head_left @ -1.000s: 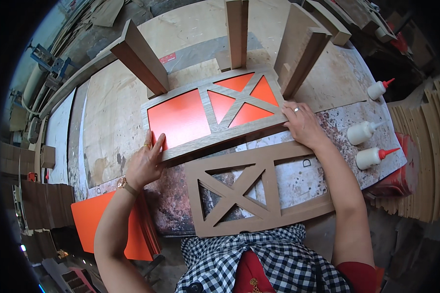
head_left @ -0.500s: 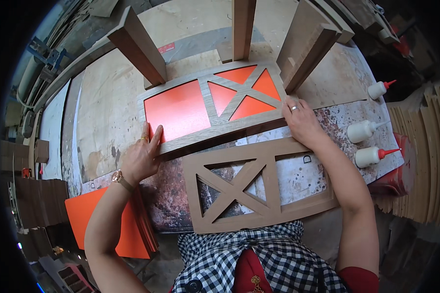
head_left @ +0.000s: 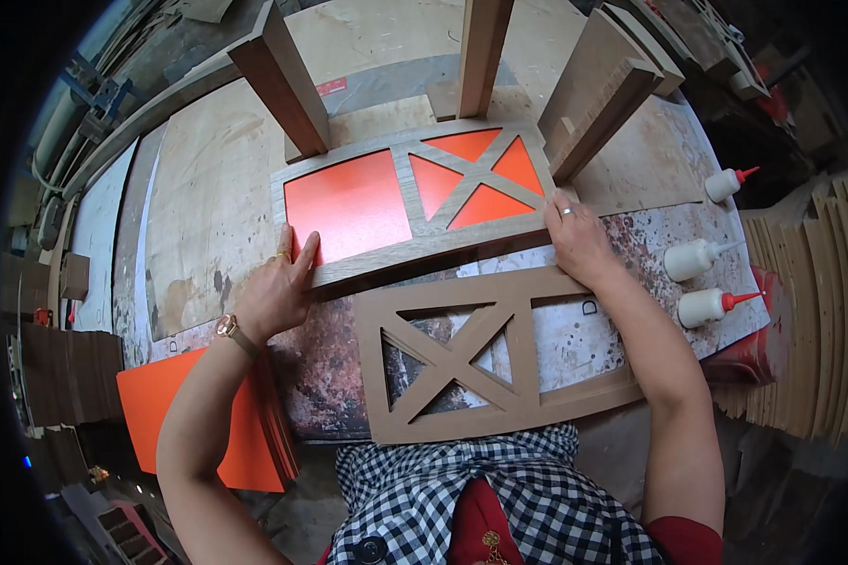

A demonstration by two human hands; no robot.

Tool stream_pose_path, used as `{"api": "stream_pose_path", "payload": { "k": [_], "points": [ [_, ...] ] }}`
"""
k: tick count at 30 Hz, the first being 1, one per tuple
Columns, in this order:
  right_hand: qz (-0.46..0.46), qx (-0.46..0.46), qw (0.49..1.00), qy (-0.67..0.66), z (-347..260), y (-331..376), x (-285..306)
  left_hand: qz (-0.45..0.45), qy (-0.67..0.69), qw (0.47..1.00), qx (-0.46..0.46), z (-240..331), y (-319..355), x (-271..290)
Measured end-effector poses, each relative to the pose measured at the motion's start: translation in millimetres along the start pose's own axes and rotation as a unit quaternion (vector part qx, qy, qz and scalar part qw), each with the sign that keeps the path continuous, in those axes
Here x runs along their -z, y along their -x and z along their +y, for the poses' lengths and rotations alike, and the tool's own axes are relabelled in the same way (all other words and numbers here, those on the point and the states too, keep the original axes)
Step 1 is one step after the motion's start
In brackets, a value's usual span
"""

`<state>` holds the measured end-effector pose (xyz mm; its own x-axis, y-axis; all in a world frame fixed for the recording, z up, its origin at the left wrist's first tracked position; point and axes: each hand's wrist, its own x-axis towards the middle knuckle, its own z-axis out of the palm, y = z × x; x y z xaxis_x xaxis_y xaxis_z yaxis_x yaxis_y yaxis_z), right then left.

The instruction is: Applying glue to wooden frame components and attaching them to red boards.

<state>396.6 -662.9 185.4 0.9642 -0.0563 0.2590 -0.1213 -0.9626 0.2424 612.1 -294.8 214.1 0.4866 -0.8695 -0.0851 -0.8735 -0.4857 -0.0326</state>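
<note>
My left hand (head_left: 275,294) rests at the lower left corner of the framed panel (head_left: 413,195), two fingers parted and touching it, not closed into a grip. My right hand (head_left: 579,237) bends its fingers against the panel's right end; whether they clamp it, I cannot tell. The panel lies just above the middle of the frame, its greyish wood-grain surround showing an orange rectangle at left and orange triangles around an X at right. Just below it lies a brown lattice frame (head_left: 523,358) with a matching X. Along the panel's far side, toward the top, rise three wooden boards (head_left: 287,85). Three white squeeze bottles (head_left: 690,260) lie at the right, and a stack of orange sheets (head_left: 165,410) sits lower left, near my forearm.
</note>
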Motion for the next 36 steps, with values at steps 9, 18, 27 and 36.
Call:
{"api": "stream_pose_path", "payload": {
  "k": [9, 18, 27, 36],
  "points": [
    [0.073, 0.010, 0.997, -0.034, -1, -3, 0, 0.067, 0.102, 0.992, -0.019, -16, 8, -10],
    [0.023, -0.021, 0.996, -0.088, -13, 0, 17, 0.026, 0.356, 0.851, 0.386, 4, -18, -5],
    [-0.014, -0.071, 0.990, -0.124, -12, 6, 8, -0.053, 0.253, 0.899, 0.352, -20, -14, 10],
    [0.032, -0.091, 0.976, -0.193, -20, -2, 20, 0.170, 0.089, 0.859, 0.475, -169, 181, 6]
  ]
}}
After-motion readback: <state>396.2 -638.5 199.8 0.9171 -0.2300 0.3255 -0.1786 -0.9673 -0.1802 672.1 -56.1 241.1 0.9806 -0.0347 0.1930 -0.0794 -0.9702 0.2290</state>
